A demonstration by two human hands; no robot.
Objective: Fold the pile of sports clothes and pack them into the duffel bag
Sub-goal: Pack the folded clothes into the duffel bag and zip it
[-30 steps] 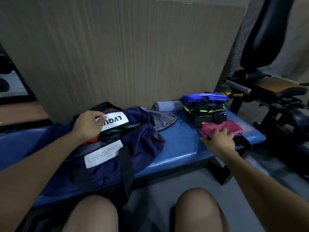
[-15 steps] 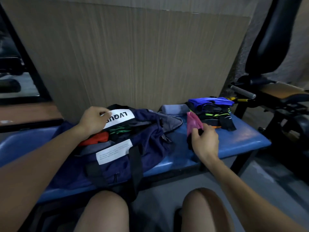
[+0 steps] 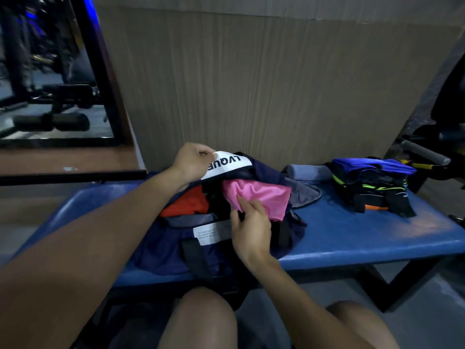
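A navy duffel bag (image 3: 176,248) lies open on the blue bench (image 3: 352,235). My left hand (image 3: 192,161) grips the bag's far rim at its white label, holding the mouth open. My right hand (image 3: 250,225) holds a folded pink garment (image 3: 261,196) over the right part of the bag's opening. An orange garment (image 3: 186,204) and dark clothes lie inside the bag. A stack of folded clothes (image 3: 372,185), blue on top and black with green trim below, sits on the bench to the right.
A rolled grey towel (image 3: 309,171) lies behind the bag by the wood-grain wall panel (image 3: 251,96). Gym equipment with a padded bar (image 3: 425,152) stands at the right. A mirror (image 3: 50,71) is at the left. My knees are below the bench edge.
My right hand picked the pink garment off the bench by the stack and carried it left to the bag's opening. My left hand kept holding the bag's rim.
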